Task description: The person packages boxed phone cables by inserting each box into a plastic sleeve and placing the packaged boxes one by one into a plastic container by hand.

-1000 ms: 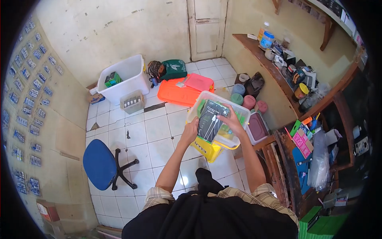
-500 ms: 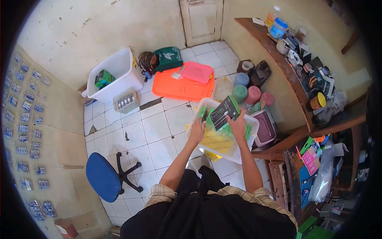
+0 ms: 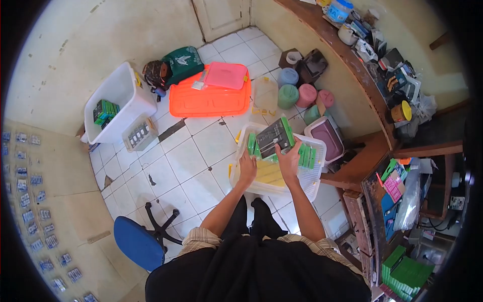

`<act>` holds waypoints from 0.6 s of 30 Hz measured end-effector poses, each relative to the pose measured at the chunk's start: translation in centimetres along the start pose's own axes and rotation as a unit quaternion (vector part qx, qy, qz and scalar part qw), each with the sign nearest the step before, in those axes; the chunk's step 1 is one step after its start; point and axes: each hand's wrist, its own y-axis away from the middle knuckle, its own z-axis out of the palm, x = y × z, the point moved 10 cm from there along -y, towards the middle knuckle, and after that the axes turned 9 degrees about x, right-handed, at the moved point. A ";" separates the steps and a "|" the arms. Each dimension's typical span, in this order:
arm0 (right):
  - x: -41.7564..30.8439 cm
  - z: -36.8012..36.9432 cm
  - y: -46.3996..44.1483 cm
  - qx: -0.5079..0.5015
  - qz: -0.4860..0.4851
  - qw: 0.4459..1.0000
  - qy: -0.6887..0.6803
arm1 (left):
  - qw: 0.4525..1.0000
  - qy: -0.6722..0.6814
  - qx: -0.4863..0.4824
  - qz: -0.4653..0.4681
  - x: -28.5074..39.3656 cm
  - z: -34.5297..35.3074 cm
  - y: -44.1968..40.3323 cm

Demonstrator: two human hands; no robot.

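Note:
A flat black-and-green box [image 3: 273, 139], printed on its dark face, is in my right hand [image 3: 289, 161], tilted above a white plastic basket [image 3: 313, 187]. My right thumb lies on its front, with the fingers at the right edge. My left hand [image 3: 247, 169] is over the basket's left part, fingers pointing away from me and thumb apart, close to some green boxes [image 3: 251, 144]. Nothing shows between those fingers, though their tips are partly hidden. More green boxes [image 3: 307, 157] stand in a row at the basket's right side. Something yellow [image 3: 269, 173] shows in its near part.
A white tub [image 3: 132, 100] with green boxes stands at the far left, beside a small clear container [image 3: 140, 135]. An orange lid [image 3: 209, 104] lies on the floor. A blue chair [image 3: 137, 243] is at lower left, a cluttered wooden shelf [image 3: 347, 53] at right.
My view has turned, so the room shifts left and green stacks show at lower right. The box stays in my right hand. A dark item by my left fingers no longer shows.

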 end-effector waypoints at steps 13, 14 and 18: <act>-0.1 4.8 2.0 0.047 0.058 0.997 -0.013 | 0.906 0.331 0.021 -0.264 -3.8 1.0 1.7; 0.3 5.0 2.4 0.050 0.080 0.996 0.005 | 0.905 0.331 0.022 -0.266 -4.1 1.1 1.8; 2.1 6.8 4.0 0.030 0.153 0.987 0.042 | 0.812 0.513 0.060 -0.271 -7.2 3.7 1.7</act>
